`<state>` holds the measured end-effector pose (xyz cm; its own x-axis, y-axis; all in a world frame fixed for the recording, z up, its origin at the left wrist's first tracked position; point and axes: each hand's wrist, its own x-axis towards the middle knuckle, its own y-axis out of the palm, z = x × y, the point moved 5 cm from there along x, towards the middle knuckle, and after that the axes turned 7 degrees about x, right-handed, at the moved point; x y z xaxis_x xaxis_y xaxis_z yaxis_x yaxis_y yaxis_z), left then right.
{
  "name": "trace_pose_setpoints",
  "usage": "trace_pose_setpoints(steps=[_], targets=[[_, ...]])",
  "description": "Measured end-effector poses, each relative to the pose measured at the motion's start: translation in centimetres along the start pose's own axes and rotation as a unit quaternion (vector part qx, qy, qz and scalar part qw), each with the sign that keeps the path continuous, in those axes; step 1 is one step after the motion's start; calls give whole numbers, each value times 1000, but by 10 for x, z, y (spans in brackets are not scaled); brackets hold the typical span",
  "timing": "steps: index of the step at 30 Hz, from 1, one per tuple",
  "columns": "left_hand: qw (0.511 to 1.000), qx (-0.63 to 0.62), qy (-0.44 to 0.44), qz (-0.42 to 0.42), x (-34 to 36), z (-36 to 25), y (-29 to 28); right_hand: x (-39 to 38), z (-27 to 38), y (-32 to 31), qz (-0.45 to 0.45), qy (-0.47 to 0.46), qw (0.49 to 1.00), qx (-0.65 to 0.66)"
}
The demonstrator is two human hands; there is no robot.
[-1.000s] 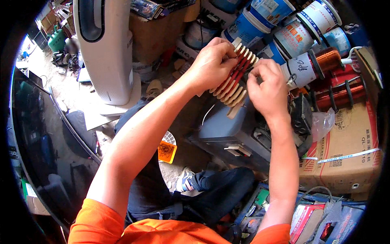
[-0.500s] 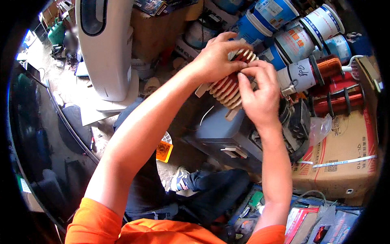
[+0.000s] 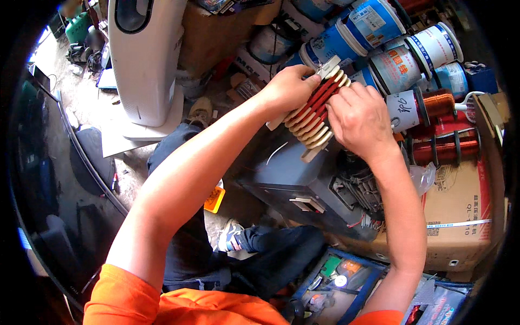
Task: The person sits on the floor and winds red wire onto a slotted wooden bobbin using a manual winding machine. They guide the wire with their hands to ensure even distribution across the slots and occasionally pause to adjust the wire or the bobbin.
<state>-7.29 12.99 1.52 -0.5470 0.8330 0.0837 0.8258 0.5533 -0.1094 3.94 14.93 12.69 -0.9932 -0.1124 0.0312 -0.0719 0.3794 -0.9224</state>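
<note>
Both grips clamped on a ribbed wooden winding form, held up in front of the chest.

Head view: left hand [image 3: 287,89] and right hand [image 3: 360,119] pinch the winding form [image 3: 317,111]; it looks stiff and light, its red wire delicate, best held by the ribs. Lidded tubs [image 3: 374,27] behind hide their contents.

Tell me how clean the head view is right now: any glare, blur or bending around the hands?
Head view: hard sunlight lights the left hand, right hand and ribbed winding former sharply; no motion blur there; fisheye bends the white fan housing and the dark glossy panel, which shows reflections; the corners are black.
</note>
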Motion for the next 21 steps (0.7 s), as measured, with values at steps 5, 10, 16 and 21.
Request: trace_pose_setpoints(steps=[5,10,16,21], targets=[[1000,15,-8,-3,-5,-7,4,-16,-39,26,-2,383,865,325],[999,34,-4,-18,-3,1,1,-10,-16,-22,-58,119,957,257],[1000,18,1,-13,-2,-1,4,-3,-4,-17,3,-84,996,-13],[999,29,11,-20,-1,1,3,7,-5,-12,26,-171,983,-56]])
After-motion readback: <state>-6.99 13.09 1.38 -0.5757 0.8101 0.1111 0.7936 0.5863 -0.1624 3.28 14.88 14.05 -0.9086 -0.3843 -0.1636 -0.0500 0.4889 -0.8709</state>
